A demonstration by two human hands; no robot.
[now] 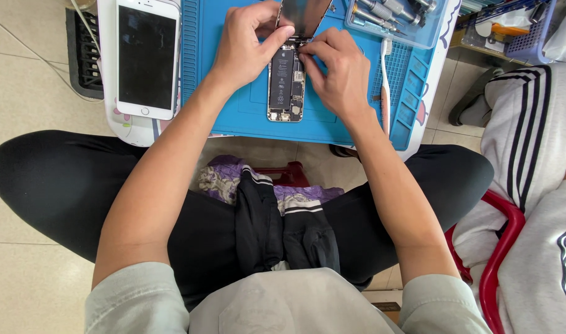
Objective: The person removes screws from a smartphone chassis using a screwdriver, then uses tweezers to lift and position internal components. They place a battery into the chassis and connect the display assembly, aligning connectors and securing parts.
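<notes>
Grip: left hand (249,38) pinches the lifted screen panel (302,15); right hand (335,71) fingertips closed, apparently on a small part, at the opened phone (286,83). Phone lies mid blue mat (233,105); white phone (147,57) left of it.

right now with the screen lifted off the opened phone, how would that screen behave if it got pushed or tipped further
The screen is a thin glass panel, so probably stiff but fragile. It stands tilted up from the opened phone, seemingly joined at the top edge, so pushing further could strain that link. The left hand steadies it; the right hand works at the joint.
</notes>
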